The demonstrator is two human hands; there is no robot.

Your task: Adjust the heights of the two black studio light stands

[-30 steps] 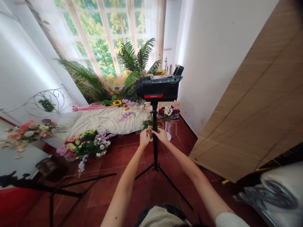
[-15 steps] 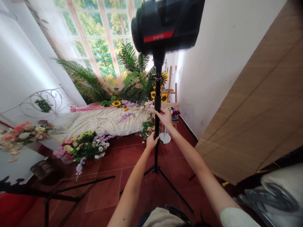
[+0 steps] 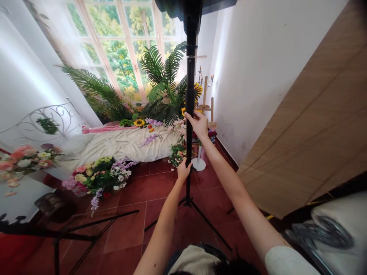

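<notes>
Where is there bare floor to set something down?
Bare red tiles show between the bouquet and the black stand that left hand and right hand hold. Crowded: behind the bed, with palm fronds, and at lower left, with tripod legs.

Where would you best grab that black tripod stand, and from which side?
Probably by its upright pole, from the wearer's near side: it's slim enough to wrap a grip around and rises above the splayed legs. Two heights seem steadiest, with the left hand lower and the right hand higher, as they're placed now.
</notes>
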